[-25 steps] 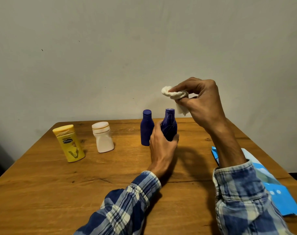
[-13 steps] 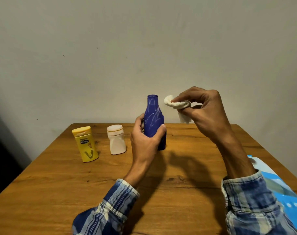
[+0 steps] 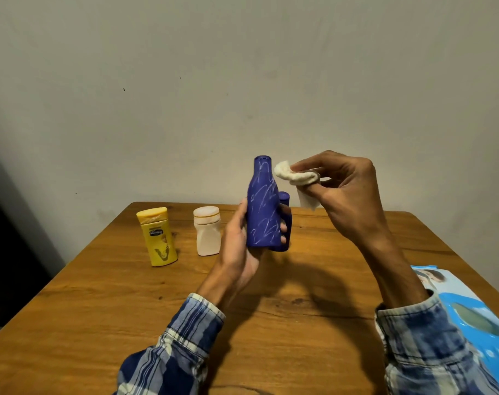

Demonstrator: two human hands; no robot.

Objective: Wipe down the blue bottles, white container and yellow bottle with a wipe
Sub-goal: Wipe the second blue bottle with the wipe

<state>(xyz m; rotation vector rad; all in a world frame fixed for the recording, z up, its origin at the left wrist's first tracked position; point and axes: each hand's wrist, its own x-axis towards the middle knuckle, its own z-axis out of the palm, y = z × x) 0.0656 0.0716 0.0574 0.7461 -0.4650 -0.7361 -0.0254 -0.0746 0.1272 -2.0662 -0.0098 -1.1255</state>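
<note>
My left hand [image 3: 239,252] holds a blue bottle [image 3: 263,203] upright above the wooden table [image 3: 100,295]; white scribble marks cover its side. My right hand [image 3: 342,189] pinches a bunched white wipe [image 3: 292,175] right beside the bottle's neck. A second blue bottle [image 3: 285,201] stands on the table behind the held one, mostly hidden. To the left stand a white container [image 3: 208,235] and a yellow bottle [image 3: 158,236].
A blue wipes packet [image 3: 470,309] lies at the table's right edge, under my right sleeve. A plain wall rises just behind the table. The table's left edge drops off to a dark floor.
My left hand has lifted the blue bottle off the table and turned it, showing its scribbled side. The wipe in my right hand has come close to the bottle's neck.
</note>
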